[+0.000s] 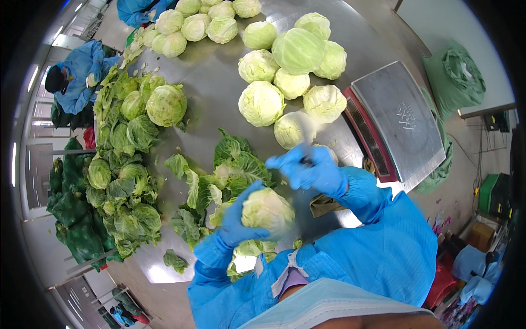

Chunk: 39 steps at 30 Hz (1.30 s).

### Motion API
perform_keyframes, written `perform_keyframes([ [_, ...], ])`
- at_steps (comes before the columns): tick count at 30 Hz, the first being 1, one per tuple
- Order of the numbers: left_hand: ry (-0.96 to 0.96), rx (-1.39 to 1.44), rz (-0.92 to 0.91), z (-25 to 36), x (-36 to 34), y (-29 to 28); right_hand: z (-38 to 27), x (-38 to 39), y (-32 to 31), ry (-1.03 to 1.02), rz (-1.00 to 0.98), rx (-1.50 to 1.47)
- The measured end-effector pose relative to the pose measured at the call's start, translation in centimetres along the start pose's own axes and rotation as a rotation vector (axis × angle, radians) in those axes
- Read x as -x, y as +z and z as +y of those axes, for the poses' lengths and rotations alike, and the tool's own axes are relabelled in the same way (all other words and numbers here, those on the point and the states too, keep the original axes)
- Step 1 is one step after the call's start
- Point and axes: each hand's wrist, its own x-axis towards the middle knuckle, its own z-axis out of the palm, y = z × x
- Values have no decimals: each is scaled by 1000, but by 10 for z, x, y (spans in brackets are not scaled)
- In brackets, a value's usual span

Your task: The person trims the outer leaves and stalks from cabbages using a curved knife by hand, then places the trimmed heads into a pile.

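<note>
My left hand [236, 219], in a blue glove, is closed round the side of a pale trimmed cabbage [268, 213]. To the right of it and a little farther off, my gloved right hand [312, 169] grips the dark handle of a knife [306, 160]; its blade is smeared by motion and points away from me. Loose green outer leaves [241, 164] lie on the metal table just beyond and left of the cabbage I hold. Beyond my right hand, several pale cabbages [262, 103] are grouped, one large cabbage [298, 50] resting on top of others.
A red-framed scale [402, 118] with a flat metal platform stands at the right. Untrimmed cabbages and leaves [129, 181] are heaped along the table's left edge. Co-workers in blue [82, 77] stand at the far left. Green sacks [455, 79] are beyond the scale.
</note>
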Motion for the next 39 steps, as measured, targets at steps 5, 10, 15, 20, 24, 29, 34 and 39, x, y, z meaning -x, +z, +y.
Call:
perform_keyframes([
  [5, 282, -116, 203, 48, -70, -48, -1, 23, -32, -20, 217, -165],
  [10, 499, -257, 362, 127, -227, -80, 8, 48, -35, 159, 355, -70],
  [15, 423, -490, 350, 160, -353, -88, 1, 60, -45, 290, 343, 2],
  [20, 245, -552, 259, 158, -426, -109, 2, 61, -55, 300, 354, 59],
  [24, 272, -529, 159, 154, -433, -73, 1, 59, -69, 309, 393, 70],
  [29, 374, -469, 328, 141, -411, -73, -3, 49, -63, 350, 335, 50],
  [34, 528, -560, 380, 91, -340, -92, 4, 44, -38, 351, 225, 40],
  [39, 548, -1044, 277, 9, -133, -112, 53, 58, 10, 269, 1, 139],
])
